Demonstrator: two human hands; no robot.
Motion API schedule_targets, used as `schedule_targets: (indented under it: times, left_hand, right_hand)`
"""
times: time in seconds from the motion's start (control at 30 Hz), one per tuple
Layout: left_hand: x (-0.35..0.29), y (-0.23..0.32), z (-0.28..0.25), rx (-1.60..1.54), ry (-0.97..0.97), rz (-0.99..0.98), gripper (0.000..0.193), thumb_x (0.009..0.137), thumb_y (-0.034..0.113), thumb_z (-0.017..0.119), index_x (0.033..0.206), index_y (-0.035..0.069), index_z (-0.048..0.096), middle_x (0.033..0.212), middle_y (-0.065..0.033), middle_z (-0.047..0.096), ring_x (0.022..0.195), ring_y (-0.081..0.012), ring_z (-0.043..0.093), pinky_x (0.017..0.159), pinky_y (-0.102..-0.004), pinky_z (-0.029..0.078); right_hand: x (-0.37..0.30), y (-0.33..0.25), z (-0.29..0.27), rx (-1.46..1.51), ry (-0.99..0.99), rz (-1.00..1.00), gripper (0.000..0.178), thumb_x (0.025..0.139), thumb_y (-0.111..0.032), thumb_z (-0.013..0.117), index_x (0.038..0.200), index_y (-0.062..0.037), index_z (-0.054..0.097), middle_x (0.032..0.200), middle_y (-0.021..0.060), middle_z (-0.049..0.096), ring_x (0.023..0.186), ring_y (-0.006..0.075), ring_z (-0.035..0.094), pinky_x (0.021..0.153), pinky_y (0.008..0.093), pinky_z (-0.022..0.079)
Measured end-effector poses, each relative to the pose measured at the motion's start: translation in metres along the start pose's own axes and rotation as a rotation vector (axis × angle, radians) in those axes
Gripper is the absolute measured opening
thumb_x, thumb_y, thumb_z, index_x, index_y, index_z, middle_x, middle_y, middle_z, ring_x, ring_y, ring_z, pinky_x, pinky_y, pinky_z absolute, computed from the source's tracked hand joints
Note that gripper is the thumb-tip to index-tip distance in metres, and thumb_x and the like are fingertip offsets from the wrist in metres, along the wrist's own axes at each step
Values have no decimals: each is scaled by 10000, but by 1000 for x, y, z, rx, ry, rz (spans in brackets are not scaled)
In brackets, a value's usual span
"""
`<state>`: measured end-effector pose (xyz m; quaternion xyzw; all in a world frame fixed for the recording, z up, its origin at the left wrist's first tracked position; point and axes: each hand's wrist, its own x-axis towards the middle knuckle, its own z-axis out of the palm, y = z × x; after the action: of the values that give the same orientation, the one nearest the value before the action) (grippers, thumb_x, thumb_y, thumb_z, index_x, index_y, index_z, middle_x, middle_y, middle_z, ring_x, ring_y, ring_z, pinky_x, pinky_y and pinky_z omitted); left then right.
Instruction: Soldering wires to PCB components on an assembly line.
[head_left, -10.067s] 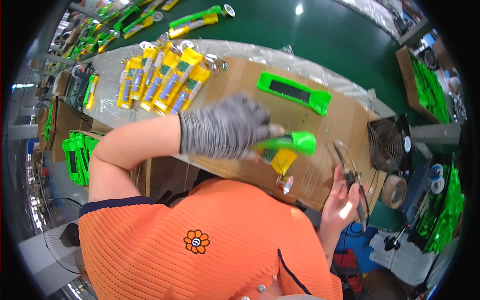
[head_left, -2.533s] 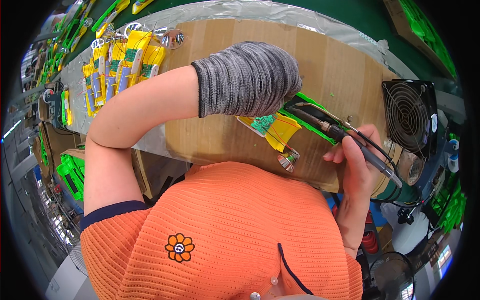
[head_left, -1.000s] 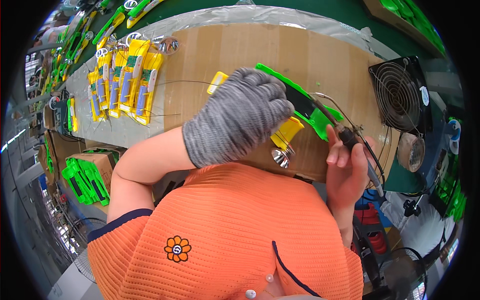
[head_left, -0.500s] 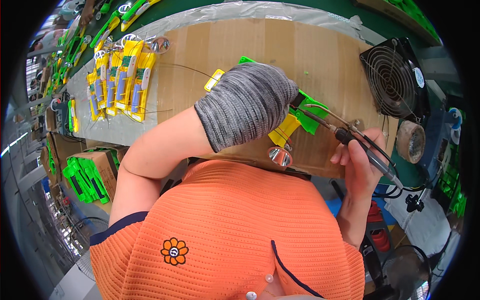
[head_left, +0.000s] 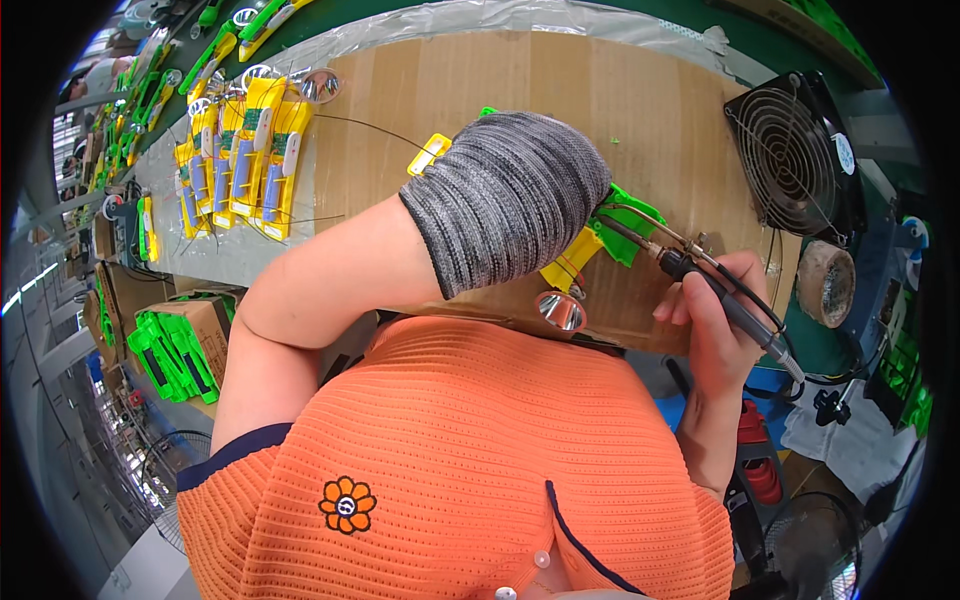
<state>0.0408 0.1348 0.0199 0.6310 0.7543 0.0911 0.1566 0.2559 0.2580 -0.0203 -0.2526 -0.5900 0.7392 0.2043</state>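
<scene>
My left hand [head_left: 520,195], in a striped grey knit glove or sleeve, bends over a green and yellow plastic lamp body. Its fingers are hidden, so what they hold does not show. The green part [head_left: 630,225] sticks out beyond the hand, and the yellow part [head_left: 572,262] shows below it. A shiny reflector cup [head_left: 561,311] hangs by thin wires at the near end. My right hand [head_left: 722,325] is closed round a soldering iron [head_left: 728,302] with a thin metal tube beside its shaft. The iron's tip reaches the green part next to my left hand, partly hidden.
Yellow lamp units [head_left: 245,160] with blue cells and wires lie in a row at the left. A square black fan [head_left: 790,155] stands at the right, near a roll of tape [head_left: 825,284]. Cardboard [head_left: 420,80] covers the bench. A box of green parts [head_left: 180,345] sits lower left.
My left hand has turned and shifted slightly right, now covering the dark piece seen by the iron's tip. The soldering iron has moved only a little.
</scene>
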Motion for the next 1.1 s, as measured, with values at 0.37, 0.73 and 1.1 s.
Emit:
schedule_targets:
  times: [0.37,0.73,1.1]
  left_hand:
    - [9,6,-14,98,-222,-75,148,783,175,643,858,65,709,762,-159,662,752,-337,660,698,-426,535]
    - [2,-3,-13,11,-100,-134,137,804,170,641,867,70,709,788,-147,664,771,-332,658,716,-430,531]
    - [-37,-18,-17,82,292,-68,183,862,250,652,890,77,702,768,-138,661,724,-316,652,679,-442,517]
  right_hand:
    - [-9,5,3,180,123,-69,144,921,-42,601,978,-6,473,709,99,589,567,170,588,569,310,525]
    - [6,12,36,554,122,-67,81,995,-111,485,1046,-52,506,678,42,540,689,200,617,1100,619,323]
    - [14,12,36,459,137,-67,58,979,-109,504,1016,-71,480,654,38,519,650,196,598,1085,635,337]
